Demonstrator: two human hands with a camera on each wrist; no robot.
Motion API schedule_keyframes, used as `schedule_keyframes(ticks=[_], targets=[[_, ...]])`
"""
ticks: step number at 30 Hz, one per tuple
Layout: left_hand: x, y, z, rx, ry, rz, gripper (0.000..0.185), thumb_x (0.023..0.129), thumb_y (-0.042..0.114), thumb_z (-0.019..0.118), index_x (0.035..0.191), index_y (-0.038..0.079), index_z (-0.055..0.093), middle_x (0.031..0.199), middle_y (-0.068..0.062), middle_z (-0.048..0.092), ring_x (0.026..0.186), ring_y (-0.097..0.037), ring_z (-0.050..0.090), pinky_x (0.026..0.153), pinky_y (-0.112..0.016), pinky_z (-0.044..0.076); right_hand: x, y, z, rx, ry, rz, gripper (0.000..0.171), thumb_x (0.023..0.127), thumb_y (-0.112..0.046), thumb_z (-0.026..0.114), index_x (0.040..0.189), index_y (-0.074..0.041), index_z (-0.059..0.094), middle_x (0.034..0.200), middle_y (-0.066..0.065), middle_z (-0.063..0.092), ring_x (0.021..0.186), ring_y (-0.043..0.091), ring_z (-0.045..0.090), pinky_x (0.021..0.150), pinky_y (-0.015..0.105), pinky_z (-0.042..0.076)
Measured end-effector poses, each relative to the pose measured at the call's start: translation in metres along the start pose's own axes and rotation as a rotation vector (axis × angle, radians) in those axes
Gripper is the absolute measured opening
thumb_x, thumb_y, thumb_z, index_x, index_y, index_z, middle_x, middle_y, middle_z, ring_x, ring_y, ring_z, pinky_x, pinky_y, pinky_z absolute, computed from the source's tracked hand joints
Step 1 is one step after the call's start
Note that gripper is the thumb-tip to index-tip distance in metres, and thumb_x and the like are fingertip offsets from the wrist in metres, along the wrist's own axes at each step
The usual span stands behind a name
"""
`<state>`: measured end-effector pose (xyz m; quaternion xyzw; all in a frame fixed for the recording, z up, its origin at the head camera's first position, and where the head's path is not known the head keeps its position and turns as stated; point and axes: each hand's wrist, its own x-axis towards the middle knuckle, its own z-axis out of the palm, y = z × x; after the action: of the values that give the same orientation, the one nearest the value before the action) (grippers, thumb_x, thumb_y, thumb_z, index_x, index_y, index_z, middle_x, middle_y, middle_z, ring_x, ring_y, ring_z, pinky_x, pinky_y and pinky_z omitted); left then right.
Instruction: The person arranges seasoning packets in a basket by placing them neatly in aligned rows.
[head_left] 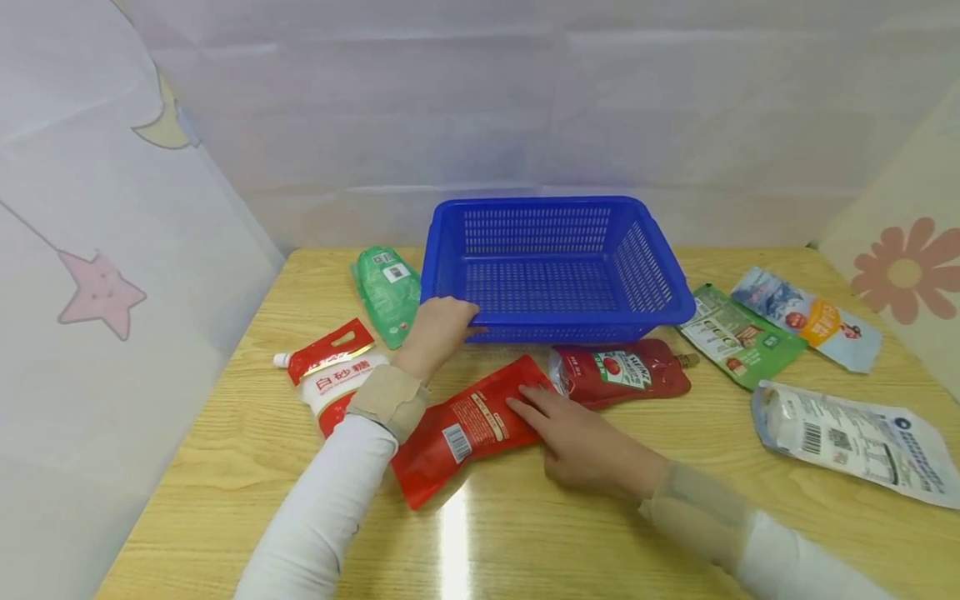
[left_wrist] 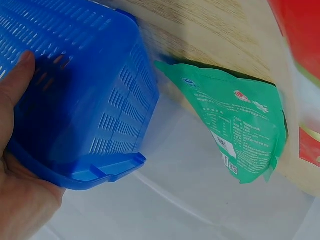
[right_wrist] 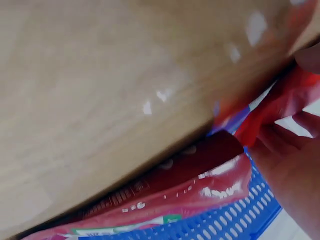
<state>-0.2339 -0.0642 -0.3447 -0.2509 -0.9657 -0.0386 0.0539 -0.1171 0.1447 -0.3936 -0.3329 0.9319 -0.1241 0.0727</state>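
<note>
Blue basket [head_left: 577, 318] (left fingers [head_left: 459, 309] gripping) neighbours red pouch [head_left: 480, 417].

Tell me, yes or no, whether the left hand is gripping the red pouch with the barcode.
No, the left hand grips the rim of the blue basket instead.

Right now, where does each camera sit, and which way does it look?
Head: worn on the head, looking forward and down at the basket and red packet; left hand, right hand and white sleeves show.
Left wrist: worn there, facing the basket and green bag; part of the left hand shows at the left edge.
Right wrist: worn there, looking along the ketchup pouch and red packet; part of the right hand shows at the right edge.
Head and left wrist share the basket, green bag and left hand.
</note>
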Motion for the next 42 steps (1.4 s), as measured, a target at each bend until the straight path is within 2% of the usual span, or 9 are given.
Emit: schedule_keyframes(ticks=[10,16,20,24,28,31,35,38,42], targets=[[0.000,0.001,-0.002,0.006,-0.003,0.000,0.028,0.089,0.036,0.064,0.098,0.011,0.072,0.091,-0.009,0.074,0.083,-0.028,0.071,0.072,-0.041,0.056,0.008,-0.005,0.008,-0.048,0.084,0.014,0.066,0.083,-0.008,0.059,0.145,-0.014,0.039,0.136,0.016,0.050,0.129,0.034,0.048,0.106,0.050,0.042],[-0.001,0.002,-0.001,0.000,-0.001,0.007,0.025,0.089,0.035,0.064,0.096,0.011,0.071,0.089,-0.009,0.074,0.082,-0.028,0.071,0.071,-0.041,0.056,0.012,-0.006,0.011,-0.082,0.150,0.008,0.062,0.081,-0.012,0.067,0.140,-0.015,0.046,0.126,0.011,0.053,0.116,0.029,0.055,0.098,0.046,0.047],[-0.001,0.002,-0.003,0.005,0.000,0.006,0.025,0.089,0.035,0.064,0.095,0.012,0.071,0.089,-0.008,0.074,0.082,-0.028,0.071,0.071,-0.041,0.056,0.012,-0.006,0.011,-0.074,0.132,0.023,0.060,0.085,-0.017,0.070,0.140,-0.015,0.047,0.134,0.016,0.053,0.120,0.034,0.055,0.096,0.048,0.050],[-0.002,0.002,-0.003,0.006,0.001,0.006,0.025,0.089,0.034,0.064,0.096,0.011,0.071,0.090,-0.009,0.074,0.083,-0.028,0.071,0.072,-0.041,0.056,0.012,-0.008,0.009,-0.119,0.101,0.016,0.050,0.091,-0.005,0.058,0.140,-0.011,0.047,0.139,0.021,0.051,0.125,0.038,0.053,0.091,0.049,0.052],[-0.001,0.002,-0.003,0.007,-0.003,0.005,0.027,0.089,0.034,0.064,0.098,0.010,0.072,0.091,-0.010,0.074,0.084,-0.029,0.071,0.073,-0.041,0.056,0.013,-0.009,0.008,-0.205,0.100,-0.018,0.049,0.090,0.007,0.053,0.137,-0.006,0.049,0.135,0.022,0.055,0.121,0.038,0.057,0.088,0.047,0.053],[-0.001,0.002,-0.001,0.009,-0.004,0.008,0.027,0.089,0.034,0.064,0.099,0.010,0.072,0.090,-0.010,0.074,0.083,-0.029,0.071,0.072,-0.042,0.056,0.013,-0.008,0.009,-0.258,0.127,-0.041,0.047,0.089,0.004,0.056,0.135,-0.005,0.052,0.132,0.022,0.058,0.117,0.037,0.060,0.082,0.045,0.056],[0.000,0.001,0.000,0.011,0.005,0.012,0.027,0.089,0.035,0.064,0.096,0.010,0.072,0.088,-0.010,0.074,0.082,-0.029,0.071,0.071,-0.041,0.056,0.014,-0.009,0.010,-0.314,0.210,-0.060,0.045,0.085,-0.011,0.067,0.128,-0.007,0.058,0.123,0.019,0.064,0.110,0.033,0.065,0.071,0.042,0.058],[-0.001,0.001,0.000,0.014,0.016,0.013,0.027,0.088,0.035,0.064,0.094,0.011,0.071,0.087,-0.010,0.074,0.081,-0.029,0.071,0.070,-0.042,0.056,0.015,-0.009,0.011,-0.328,0.256,-0.055,0.047,0.081,-0.019,0.072,0.125,-0.008,0.060,0.120,0.017,0.067,0.107,0.032,0.067,0.068,0.041,0.058],[-0.001,0.001,0.000,0.018,0.028,0.016,0.026,0.088,0.035,0.065,0.092,0.011,0.071,0.086,-0.010,0.074,0.081,-0.030,0.071,0.069,-0.042,0.056,0.016,-0.010,0.012,-0.327,0.275,-0.039,0.042,0.083,-0.015,0.069,0.124,-0.010,0.061,0.119,0.015,0.067,0.108,0.029,0.067,0.068,0.041,0.058]])
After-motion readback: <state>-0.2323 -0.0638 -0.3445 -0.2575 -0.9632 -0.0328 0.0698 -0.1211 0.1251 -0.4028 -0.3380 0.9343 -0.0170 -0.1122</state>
